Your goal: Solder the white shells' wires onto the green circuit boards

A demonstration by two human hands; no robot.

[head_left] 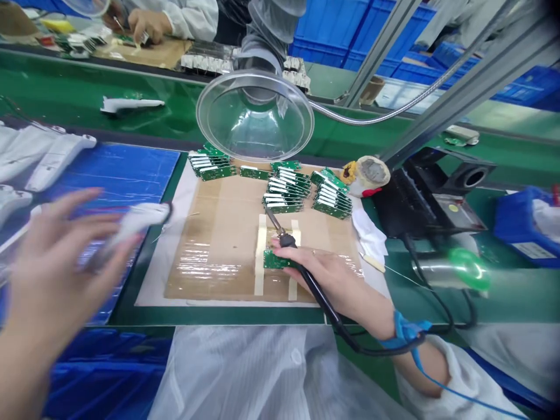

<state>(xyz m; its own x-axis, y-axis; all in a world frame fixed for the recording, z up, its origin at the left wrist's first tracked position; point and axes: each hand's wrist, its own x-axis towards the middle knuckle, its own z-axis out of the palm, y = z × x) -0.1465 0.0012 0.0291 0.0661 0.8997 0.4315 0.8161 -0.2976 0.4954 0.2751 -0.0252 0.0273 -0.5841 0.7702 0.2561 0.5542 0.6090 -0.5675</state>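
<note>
My left hand (pixel 65 262), smeared by motion, is over the blue sheet at the left, its fingers round a white plastic housing (pixel 142 221) with a dark end. My right hand (pixel 328 271) grips a soldering iron (pixel 312 286), whose metal tip points away from me toward the stacked boards. Beneath its fingertips is a small green circuit board (pixel 273 259), between two strips of pale tape on the cardboard (pixel 219 233). Whether those fingers also pinch the board I cannot tell. A blue strap (pixel 406 329) circles my right wrist.
Rows of green circuit boards (pixel 286 189) line the cardboard's far edge. A clear extraction hood (pixel 255 116) hangs above them. White housings (pixel 56 157) lie on the blue sheet (pixel 131 169). At right are a black iron stand (pixel 420 198) and solder spool (pixel 437 271). Across the bench, a co-worker's hand (pixel 149 24) works.
</note>
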